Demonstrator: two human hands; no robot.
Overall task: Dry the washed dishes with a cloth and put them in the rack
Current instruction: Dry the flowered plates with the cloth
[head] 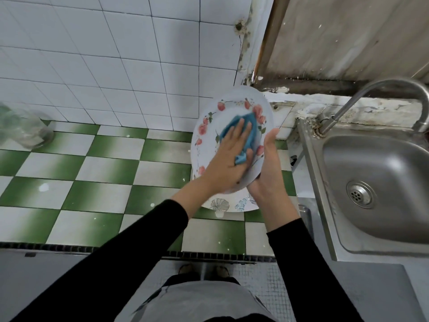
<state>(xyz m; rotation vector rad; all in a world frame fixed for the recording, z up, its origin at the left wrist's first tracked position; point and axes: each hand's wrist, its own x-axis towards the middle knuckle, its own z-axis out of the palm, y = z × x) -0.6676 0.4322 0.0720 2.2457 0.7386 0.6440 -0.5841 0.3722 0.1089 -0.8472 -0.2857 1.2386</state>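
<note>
Head view: the left hand point(228, 163) lies flat, fingers straight, pressing a blue cloth point(230, 127) against the face of a floral plate point(232, 105). The right hand point(267, 168) grips the plate's right rim, thumb in front along the edge and fingers hidden behind it. The plate is held tilted on edge above the green-and-white tiled counter point(104, 163), at the wall corner. Just beneath it, a second patterned dish point(232, 204) rests on the counter. To the right are a steel sink point(380, 173) and its curved faucet point(371, 89); far left stands a blurred glass jar point(23, 129).
</note>
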